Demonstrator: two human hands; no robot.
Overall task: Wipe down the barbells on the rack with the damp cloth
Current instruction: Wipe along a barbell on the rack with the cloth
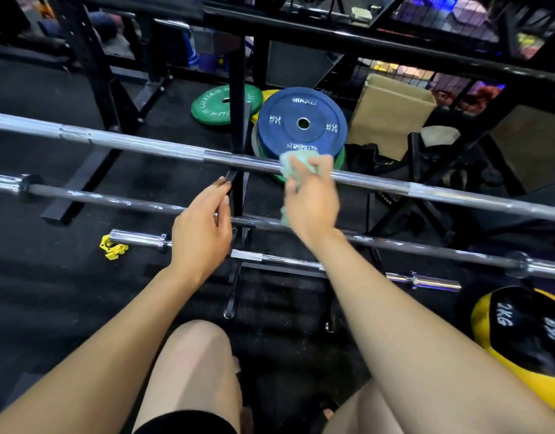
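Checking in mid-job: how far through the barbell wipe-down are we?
Nothing shows as finished; no bar can be told clean from this view. In hand: the right hand holds the green cloth against the top barbell near its middle. The left hand hovers open by the rack upright. Left: the second barbell, with white marks, and the lower bars.

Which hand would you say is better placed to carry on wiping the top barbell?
The right hand: it grips the green cloth against the top barbell. The left hand holds no cloth, lower down.
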